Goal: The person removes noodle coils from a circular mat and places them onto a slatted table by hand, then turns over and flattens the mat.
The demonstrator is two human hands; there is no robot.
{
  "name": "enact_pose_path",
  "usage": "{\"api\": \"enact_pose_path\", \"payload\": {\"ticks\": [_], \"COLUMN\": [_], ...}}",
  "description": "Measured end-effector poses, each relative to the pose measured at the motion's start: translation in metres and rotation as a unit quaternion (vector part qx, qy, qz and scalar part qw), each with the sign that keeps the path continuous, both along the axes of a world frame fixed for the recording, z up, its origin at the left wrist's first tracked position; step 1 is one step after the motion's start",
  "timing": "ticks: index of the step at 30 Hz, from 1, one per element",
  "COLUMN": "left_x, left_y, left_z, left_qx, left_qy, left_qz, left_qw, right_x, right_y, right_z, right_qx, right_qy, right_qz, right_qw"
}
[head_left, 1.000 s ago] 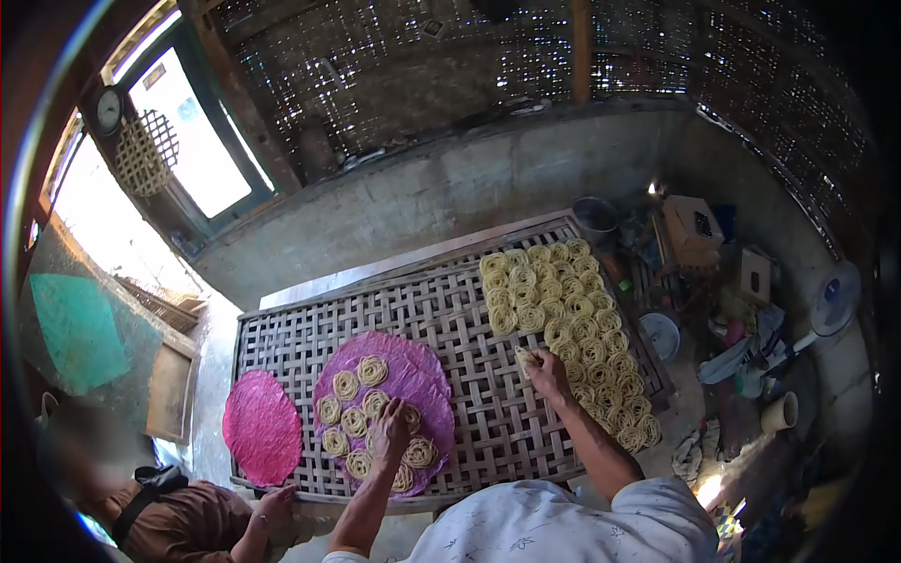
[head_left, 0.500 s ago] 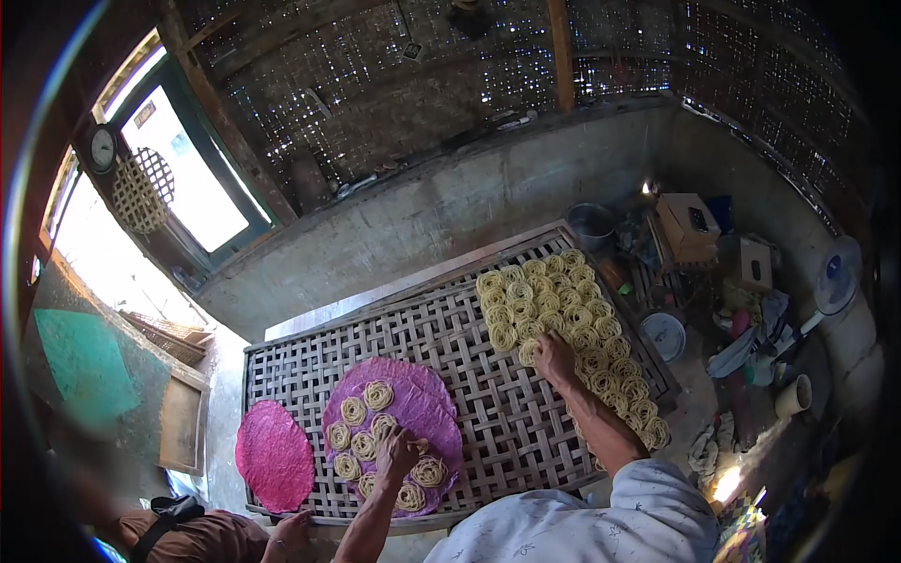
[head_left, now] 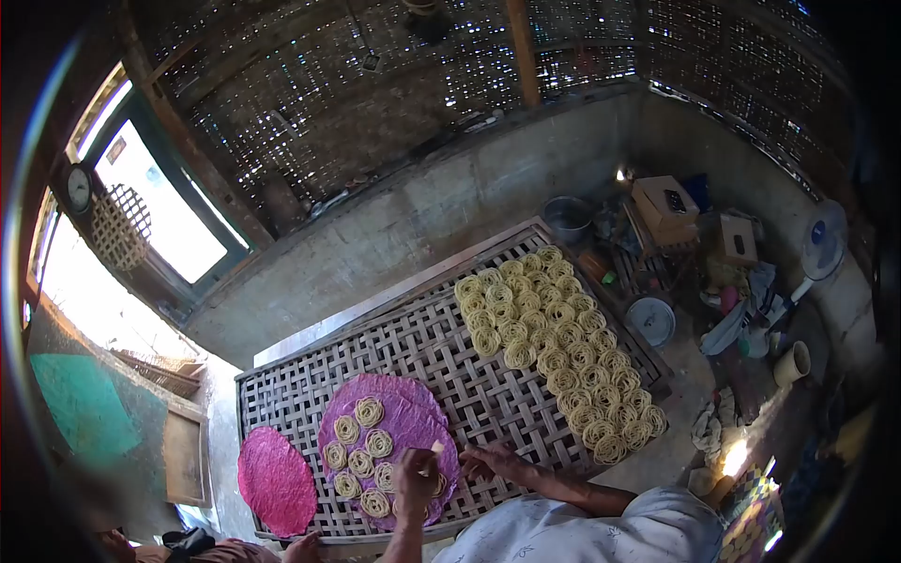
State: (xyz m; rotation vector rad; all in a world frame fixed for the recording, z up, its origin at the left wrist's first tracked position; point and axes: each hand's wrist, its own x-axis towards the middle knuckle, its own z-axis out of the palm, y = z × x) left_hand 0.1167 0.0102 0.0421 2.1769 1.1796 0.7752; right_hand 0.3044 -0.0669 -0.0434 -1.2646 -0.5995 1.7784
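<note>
My left hand [head_left: 416, 480] is closed above the purple round mat [head_left: 399, 394], with a small pale bit showing at its fingertips; what it holds is mostly hidden. Around it on the mat lie several coiled noodle nests [head_left: 378, 443], some partly covered by the hand. My right hand [head_left: 493, 462] is just right of the mat, fingers apart and partly curled toward the left hand, with no held thing visible. Many more noodle nests [head_left: 568, 333] sit in close rows on the right part of the woven bamboo rack [head_left: 404, 342].
A pink round mat [head_left: 277, 483] lies on the rack's left end. Another person's hand [head_left: 302, 547] is at the front left edge. To the right stand a metal pot [head_left: 567, 219], a bucket [head_left: 650, 321], a cardboard box [head_left: 664, 208] and a fan [head_left: 824, 241]. A wall [head_left: 422, 188] runs behind.
My right hand has left the nest at the edge of the rows and come back near the purple mat. My left hand has risen slightly and shifted right. The view has turned a little.
</note>
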Motion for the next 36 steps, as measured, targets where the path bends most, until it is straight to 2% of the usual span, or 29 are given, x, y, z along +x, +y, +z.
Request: {"api": "enact_pose_path", "payload": {"ticks": [2, 3, 5, 6, 7, 9, 10, 11, 13, 15, 17, 19, 20, 23, 27, 28, 29, 32, 35, 36], "left_x": [0.024, 0.036, 0.043, 0.04, 0.034, 0.015, 0.001, -0.014, -0.036, -0.048, -0.049, -0.046, -0.044, -0.039, -0.04, -0.048, -0.055, -0.067, -0.072, -0.073], "left_y": [-0.022, -0.032, -0.042, -0.04, -0.036, -0.03, -0.027, -0.025, -0.026, -0.028, -0.036, -0.039, -0.038, -0.028, -0.013, -0.013, -0.009, -0.001, -0.001, 0.0], "left_z": [0.009, 0.017, 0.009, 0.001, -0.011, -0.037, -0.051, -0.065, -0.081, -0.084, -0.083, -0.075, -0.073, -0.062, -0.048, -0.054, -0.06, -0.071, -0.068, -0.069], "left_qx": [-0.015, 0.005, 0.002, 0.02, 0.038, 0.065, 0.075, 0.084, 0.051, 0.028, 0.078, 0.04, 0.016, -0.061, -0.16, -0.033, -0.02, -0.003, 0.01, 0.019], "left_qy": [0.017, 0.004, -0.017, -0.02, -0.024, 0.015, 0.057, 0.099, 0.128, 0.156, 0.12, 0.144, 0.161, 0.235, 0.36, 0.252, 0.243, 0.215, 0.203, 0.202], "left_qz": [-0.084, -0.141, -0.145, -0.123, -0.099, -0.049, -0.023, 0.004, -0.003, -0.025, -0.02, -0.014, -0.011, -0.001, -0.01, -0.054, -0.077, -0.122, -0.139, -0.154], "left_qw": [0.996, 0.99, 0.989, 0.992, 0.994, 0.997, 0.995, 0.992, 0.991, 0.987, 0.99, 0.989, 0.987, 0.97, 0.919, 0.966, 0.967, 0.969, 0.969, 0.967], "right_x": [-0.002, 0.001, 0.011, 0.017, 0.023, 0.039, 0.046, 0.048, 0.049, 0.045, 0.034, 0.034, 0.025, 0.034, 0.03, 0.032, 0.039, 0.053, 0.07, 0.075], "right_y": [-0.008, -0.007, 0.002, 0.004, 0.006, 0.005, 0.009, 0.004, -0.002, -0.012, -0.022, -0.021, -0.015, -0.013, -0.007, -0.01, -0.009, -0.003, 0.008, 0.014], "right_z": [0.014, 0.015, 0.014, -0.001, 0.001, 0.016, -0.022, -0.027, -0.019, -0.013, -0.033, -0.022, -0.086, -0.034, -0.051, -0.059, -0.033, -0.047, -0.027, -0.025], "right_qx": [-0.049, -0.06, -0.074, 0.027, 0.112, 0.099, 0.122, 0.121, 0.119, 0.098, 0.104, 0.07, 0.118, 0.059, 0.142, 0.133, 0.125, 0.132, 0.109, 0.14], "right_qy": [0.171, 0.176, 0.184, 0.064, -0.069, -0.134, -0.222, -0.285, -0.406, -0.45, -0.509, -0.474, -0.455, -0.416, -0.448, -0.46, -0.471, -0.514, -0.545, -0.547], "right_qz": [-0.035, -0.086, -0.186, -0.185, -0.196, -0.201, -0.198, -0.198, -0.195, -0.175, -0.167, -0.118, -0.189, -0.091, -0.152, -0.147, -0.143, -0.165, -0.17, -0.182], "right_qw": [0.984, 0.979, 0.962, 0.98, 0.972, 0.965, 0.947, 0.93, 0.885, 0.87, 0.838, 0.87, 0.862, 0.903, 0.869, 0.866, 0.861, 0.831, 0.814, 0.805]}}
